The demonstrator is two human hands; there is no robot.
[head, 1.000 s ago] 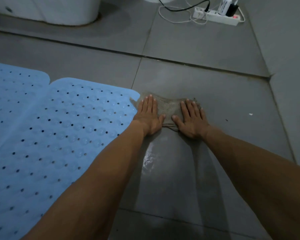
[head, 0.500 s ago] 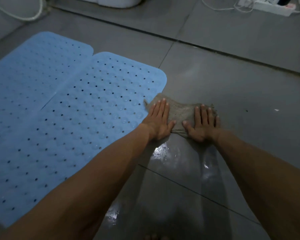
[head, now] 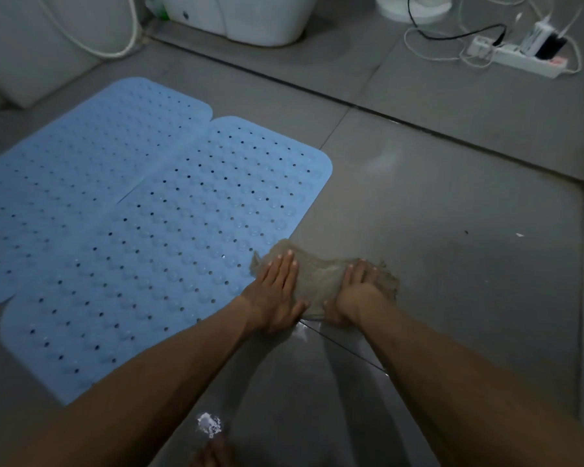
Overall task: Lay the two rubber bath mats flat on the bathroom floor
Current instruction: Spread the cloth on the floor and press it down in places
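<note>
Two blue rubber bath mats with holes lie flat side by side on the grey tiled floor, the left mat point(head: 81, 170) and the right mat point(head: 182, 251) touching along their long edges. Just right of the right mat's near corner, a grey-brown cloth point(head: 321, 278) lies on the wet tiles. My left hand point(head: 277, 294) presses flat on the cloth's left part, fingers straight. My right hand point(head: 354, 291) presses on its right part, fingers bent down over the fabric.
A white toilet base point(head: 250, 18) stands at the back. A white power strip point(head: 520, 59) with plugs and cables lies at the back right. A white hose point(head: 91, 45) runs at the back left. Wet patches point(head: 209, 423) shine on the tiles near me.
Both hands have drawn the cloth back toward me along the mat's right edge, leaving a wet streak. The view has pulled back, showing more of the mats and the toilet.
</note>
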